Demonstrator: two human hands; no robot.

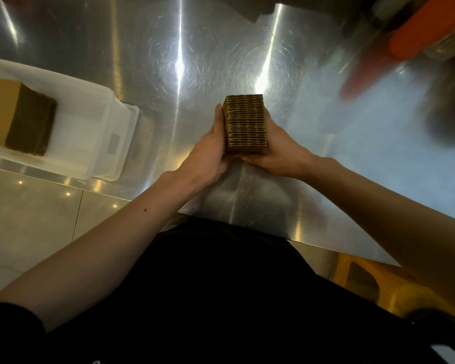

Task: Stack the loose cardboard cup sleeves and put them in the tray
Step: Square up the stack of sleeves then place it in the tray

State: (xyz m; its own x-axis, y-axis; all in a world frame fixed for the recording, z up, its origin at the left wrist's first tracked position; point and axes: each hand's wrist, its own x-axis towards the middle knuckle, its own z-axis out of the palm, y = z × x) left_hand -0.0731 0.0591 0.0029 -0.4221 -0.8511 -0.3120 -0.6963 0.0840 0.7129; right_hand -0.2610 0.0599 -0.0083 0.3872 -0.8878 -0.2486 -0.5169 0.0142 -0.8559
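A thick stack of brown cardboard cup sleeves (246, 124) stands on edge over the middle of the steel table, its ribbed edges facing me. My left hand (210, 147) presses against its left side and my right hand (276, 151) cups its right side and near end, so both hold it. To the far left sits a white plastic tray (90, 122) with another stack of sleeves (21, 116) lying inside, apart from my hands.
The steel table (184, 61) runs out to a front edge near my body. An orange object (415, 35) and blurred dark things lie at the back right. A yellow stool (384, 287) stands below the table's right edge. Tiled floor shows at left.
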